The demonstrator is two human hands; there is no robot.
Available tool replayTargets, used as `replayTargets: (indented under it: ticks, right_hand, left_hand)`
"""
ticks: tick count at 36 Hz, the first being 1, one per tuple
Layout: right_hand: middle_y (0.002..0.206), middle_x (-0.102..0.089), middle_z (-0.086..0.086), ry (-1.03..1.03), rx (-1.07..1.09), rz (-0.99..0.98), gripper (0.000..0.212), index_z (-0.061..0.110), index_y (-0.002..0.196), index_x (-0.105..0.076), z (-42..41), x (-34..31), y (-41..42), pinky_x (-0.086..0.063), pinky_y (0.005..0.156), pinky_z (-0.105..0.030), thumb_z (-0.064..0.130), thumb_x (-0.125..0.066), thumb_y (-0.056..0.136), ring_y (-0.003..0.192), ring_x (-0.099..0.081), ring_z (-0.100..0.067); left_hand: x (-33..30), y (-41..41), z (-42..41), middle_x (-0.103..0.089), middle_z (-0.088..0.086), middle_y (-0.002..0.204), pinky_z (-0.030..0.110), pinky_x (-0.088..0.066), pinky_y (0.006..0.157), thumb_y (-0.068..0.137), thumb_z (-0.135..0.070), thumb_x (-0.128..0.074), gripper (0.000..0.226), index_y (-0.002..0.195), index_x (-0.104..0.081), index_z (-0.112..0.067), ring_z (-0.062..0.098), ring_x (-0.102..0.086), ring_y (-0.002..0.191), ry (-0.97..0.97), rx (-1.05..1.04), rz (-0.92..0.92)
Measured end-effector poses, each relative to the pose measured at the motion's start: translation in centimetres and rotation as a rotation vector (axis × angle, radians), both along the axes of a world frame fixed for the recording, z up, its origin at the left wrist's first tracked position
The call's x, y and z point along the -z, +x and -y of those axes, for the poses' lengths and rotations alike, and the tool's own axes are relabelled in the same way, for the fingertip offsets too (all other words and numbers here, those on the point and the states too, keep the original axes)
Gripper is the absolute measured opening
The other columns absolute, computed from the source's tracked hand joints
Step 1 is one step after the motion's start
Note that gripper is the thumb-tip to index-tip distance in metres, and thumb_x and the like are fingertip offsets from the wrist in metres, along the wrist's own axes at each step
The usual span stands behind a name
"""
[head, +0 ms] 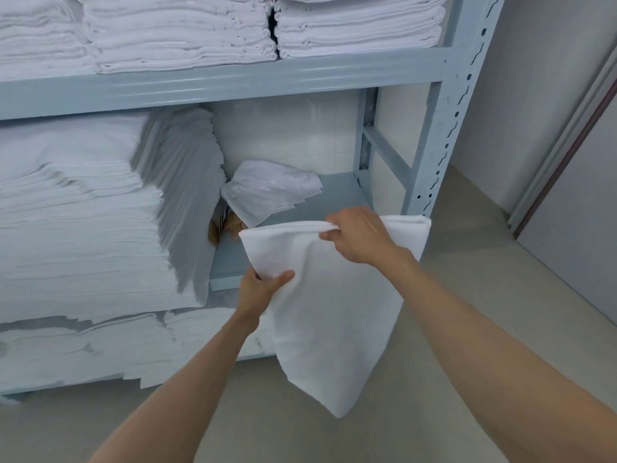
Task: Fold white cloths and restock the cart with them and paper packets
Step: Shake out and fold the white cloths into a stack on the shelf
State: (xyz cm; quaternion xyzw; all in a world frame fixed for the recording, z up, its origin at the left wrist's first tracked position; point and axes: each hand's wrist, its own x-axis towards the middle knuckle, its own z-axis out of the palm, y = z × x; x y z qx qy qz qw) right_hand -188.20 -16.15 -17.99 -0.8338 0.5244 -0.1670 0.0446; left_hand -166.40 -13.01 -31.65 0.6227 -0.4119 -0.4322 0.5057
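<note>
Both hands hold a white terry cloth before a pale blue metal shelf rack: right hand gripping its top fold, left hand pinching its side edge.

pale blue metal shelving rack, beige floor, grey wall panel at right

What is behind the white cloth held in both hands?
Behind the held cloth: the bare shelf board and a crumpled cloth. The shelf's front edge and the stack below are partly covered.
</note>
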Motion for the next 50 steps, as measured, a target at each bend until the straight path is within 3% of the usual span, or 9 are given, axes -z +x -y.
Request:
replayTargets:
  ticks: [5,10,16,24,33,38,43,47,50]
  right_hand:
    - [0.06,-0.037,0.012,-0.054,0.024,-0.006,0.045,0.028,0.059,-0.034,0.7,-3.1,-1.4,-0.018,0.068,-0.03,0.028,-0.056,0.099,0.062,-0.037,-0.019]
    - [0.06,-0.041,0.01,-0.085,0.082,0.018,0.04,0.023,0.061,-0.042,1.0,-5.5,-3.0,-0.019,0.064,-0.031,0.03,-0.056,0.098,0.065,-0.045,-0.021]
    - [0.058,-0.045,0.007,-0.14,0.132,0.1,0.039,0.021,0.06,-0.047,2.2,-7.8,-4.7,-0.025,0.053,-0.028,0.029,-0.061,0.095,0.059,-0.045,-0.019]
    - [0.066,-0.043,0.008,-0.26,0.274,0.052,0.026,0.021,0.076,-0.055,4.9,-8.5,-5.5,-0.024,0.077,-0.034,0.031,-0.053,0.1,0.074,-0.045,-0.022]
    - [0.097,-0.059,0.001,-0.426,0.365,0.1,0.014,0.021,0.1,-0.064,6.6,-6.3,-3.6,-0.024,0.095,-0.04,0.017,-0.051,0.099,0.108,-0.049,-0.021]
    - [0.149,-0.039,-0.008,-0.421,0.444,0.225,0.058,0.017,0.146,-0.039,7.4,-2.9,-4.4,-0.012,0.115,-0.046,0.019,-0.06,0.092,0.141,-0.03,-0.023]
    - [0.162,-0.018,-0.013,0.138,0.922,0.656,0.073,0.009,0.156,-0.016,4.1,7.0,-6.8,-0.018,0.116,-0.045,0.034,-0.052,0.098,0.149,-0.016,-0.028]
    - [0.137,-0.057,-0.017,1.028,1.075,1.259,0.067,0.004,0.134,-0.055,-2.3,16.5,-7.3,-0.042,0.106,-0.041,0.058,-0.034,0.099,0.124,-0.055,-0.033]
    - [0.104,-0.073,-0.009,1.286,1.126,1.333,0.06,0.015,0.109,-0.069,-6.3,20.8,-7.3,-0.052,0.093,-0.042,0.066,-0.044,0.089,0.097,-0.069,-0.027]
  left_hand:
    - [0.4,-1.7,0.6,-0.075,-0.013,0.103,0.026,-0.059,0.071,0.048,-0.047,-0.097,0.071,0.11,-0.066,-0.028,0.011,-0.072,0.093,0.048,0.125,-0.011]
    - [2.2,-3.7,1.2,-0.072,-0.007,0.113,0.037,-0.056,0.086,0.051,-0.029,-0.099,0.079,0.121,-0.063,-0.022,0.016,-0.067,0.102,0.087,0.186,0.023]
    - [3.4,-5.9,2.1,-0.07,-0.011,0.099,0.034,-0.047,0.083,0.071,-0.026,-0.089,0.036,0.099,-0.066,-0.025,0.02,-0.064,0.1,0.136,0.078,-0.078]
    - [0.9,-6.9,3.5,-0.072,-0.01,0.106,0.032,-0.051,0.087,0.088,-0.036,-0.074,0.032,0.115,-0.068,-0.021,0.016,-0.065,0.104,0.099,0.169,-0.091]
    - [-1.5,-9.0,3.3,-0.077,-0.004,0.089,0.024,-0.057,0.07,0.094,-0.026,-0.068,0.013,0.09,-0.075,-0.016,0.011,-0.072,0.084,0.04,0.343,-0.073]
    - [-2.2,-8.0,2.9,-0.077,0.009,0.098,0.035,-0.054,0.078,0.094,-0.02,-0.068,0.019,0.099,-0.073,-0.002,0.024,-0.072,0.092,0.042,0.32,-0.133]
    - [-3.2,-7.3,2.9,-0.073,0.023,0.106,0.051,-0.056,0.089,0.09,-0.024,-0.072,0.036,0.109,-0.067,0.006,0.039,-0.07,0.099,0.063,0.273,-0.297]
    - [-3.4,-9.0,2.8,-0.073,0.021,0.11,0.05,-0.057,0.088,0.091,-0.021,-0.071,0.031,0.113,-0.068,0.001,0.036,-0.071,0.101,0.078,0.309,-0.401]
    - [-3.2,-9.7,3.0,-0.074,0.018,0.105,0.045,-0.06,0.079,0.092,-0.02,-0.069,0.027,0.11,-0.068,0.0,0.034,-0.072,0.097,0.101,0.31,-0.438]
